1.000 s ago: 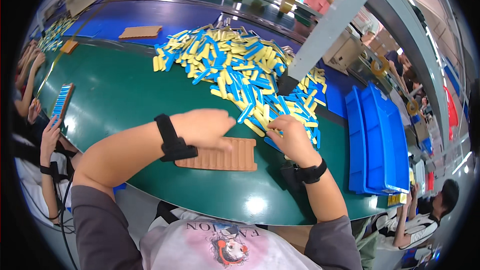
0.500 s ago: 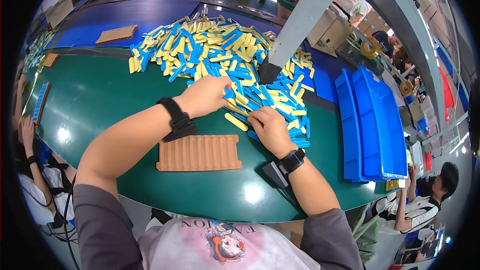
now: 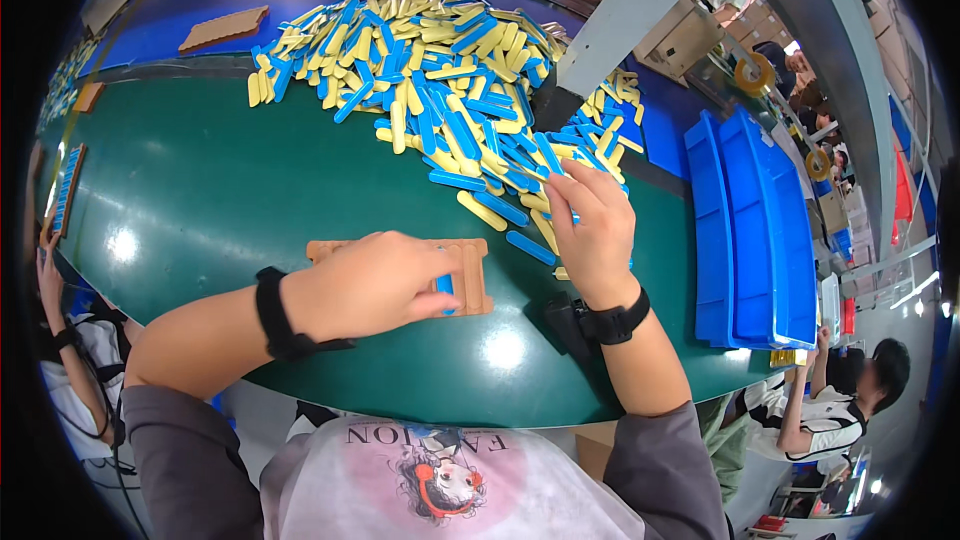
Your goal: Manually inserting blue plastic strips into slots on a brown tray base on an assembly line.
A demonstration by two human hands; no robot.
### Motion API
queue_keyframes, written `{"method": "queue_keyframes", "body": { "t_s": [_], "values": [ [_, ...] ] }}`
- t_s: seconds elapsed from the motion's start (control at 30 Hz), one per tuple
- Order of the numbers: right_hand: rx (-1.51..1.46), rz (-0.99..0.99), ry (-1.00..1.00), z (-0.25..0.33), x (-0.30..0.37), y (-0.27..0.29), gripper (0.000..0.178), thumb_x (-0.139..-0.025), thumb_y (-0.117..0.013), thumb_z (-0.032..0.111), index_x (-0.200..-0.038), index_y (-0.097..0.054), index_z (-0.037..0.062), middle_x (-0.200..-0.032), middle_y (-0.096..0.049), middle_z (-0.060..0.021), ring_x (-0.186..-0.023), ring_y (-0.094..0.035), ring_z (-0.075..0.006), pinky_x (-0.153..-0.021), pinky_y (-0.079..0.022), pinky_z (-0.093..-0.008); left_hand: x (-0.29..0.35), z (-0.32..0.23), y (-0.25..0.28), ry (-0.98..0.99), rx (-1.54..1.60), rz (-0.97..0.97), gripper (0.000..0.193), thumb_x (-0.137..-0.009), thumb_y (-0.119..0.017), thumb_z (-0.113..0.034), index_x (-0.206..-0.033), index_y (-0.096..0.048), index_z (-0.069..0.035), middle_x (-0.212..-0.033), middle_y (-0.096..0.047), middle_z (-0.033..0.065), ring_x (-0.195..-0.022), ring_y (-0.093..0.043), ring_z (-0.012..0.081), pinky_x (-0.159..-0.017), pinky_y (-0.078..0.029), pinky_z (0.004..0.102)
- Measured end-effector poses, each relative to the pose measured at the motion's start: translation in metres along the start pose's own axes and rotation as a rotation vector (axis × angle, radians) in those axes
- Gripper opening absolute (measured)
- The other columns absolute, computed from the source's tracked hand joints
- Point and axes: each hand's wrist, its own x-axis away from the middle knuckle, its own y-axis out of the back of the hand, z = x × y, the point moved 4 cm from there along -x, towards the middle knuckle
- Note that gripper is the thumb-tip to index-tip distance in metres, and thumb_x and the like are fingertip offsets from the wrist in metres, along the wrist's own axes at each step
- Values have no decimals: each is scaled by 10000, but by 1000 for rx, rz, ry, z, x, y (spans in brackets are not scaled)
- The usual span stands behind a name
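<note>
My left hand (image 3: pixel 370 285) is over a brown ridged tray (image 3: pixel 472 285) on the green table. Its fingers and thumb close on a blue oblong piece (image 3: pixel 445 292) in the tray's right part; the hand hides most of the tray. At the near right side of a heap of flat, round-ended blue and yellow pieces (image 3: pixel 430 70), my right hand (image 3: pixel 598 230) has its fingers bent together. Whatever they pinch is hidden. Just left of this hand lie a loose blue piece (image 3: pixel 530 248) and a yellow piece (image 3: pixel 481 211).
Blue plastic bins (image 3: pixel 760 240) stand at the right edge. A grey metal post (image 3: pixel 620 30) rises beside the heap. Another brown tray (image 3: pixel 222 29) lies at the far left, and a filled tray (image 3: pixel 66 192) is near another person's hand (image 3: pixel 48 270).
My left hand has left the heap and come down to the tray with a blue piece. My right hand has moved up and right along the heap's near side.
</note>
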Motion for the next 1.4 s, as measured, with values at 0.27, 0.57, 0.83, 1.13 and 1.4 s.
{"method": "queue_keyframes", "body": {
  "t_s": [0.27,0.57,0.83,1.13,1.4],
  "values": [
    [115,240,111,26,7,7,123,-748,-684,25,-861,-656,-12,-940,-657,-170,-834,-627,-309,-713,-515,-386,32,-9,-13,-404,-520,-151,299,-762,-703,-212,-987,-641,-24,-1073,-636,102,-1103,-547,271,-942,-426,397],
    [-67,378,280,95,38,3,221,-668,-645,24,-864,-596,-64,-1011,-608,-205,-881,-596,-318,-722,-499,-378,30,-3,-10,-296,-488,-99,406,-728,-732,-240,-1038,-619,-5,-1142,-598,107,-1157,-506,262,-966,-395,379],
    [-71,588,257,107,41,-3,353,-648,-755,115,-924,-639,-70,-1065,-619,-191,-994,-568,-323,-784,-486,-387,29,-7,-12,-322,-536,-199,388,-647,-747,-246,-940,-614,-29,-1012,-571,57,-1097,-492,239,-955,-386,367],
    [-444,462,40,74,28,-15,237,-715,-727,55,-933,-666,-16,-974,-660,-142,-915,-592,-316,-764,-487,-386,30,-3,-8,-256,-466,-102,542,-665,-772,-213,-1120,-562,-8,-1170,-540,78,-1175,-470,249,-952,-397,378],
    [-191,498,-103,30,31,-28,138,-752,-674,10,-889,-677,-3,-841,-637,-127,-808,-599,-324,-718,-494,-399,16,4,25,-215,-257,-89,579,-741,-728,-174,-1246,-482,-32,-1270,-507,151,-1140,-506,316,-917,-440,391]
  ]
}}
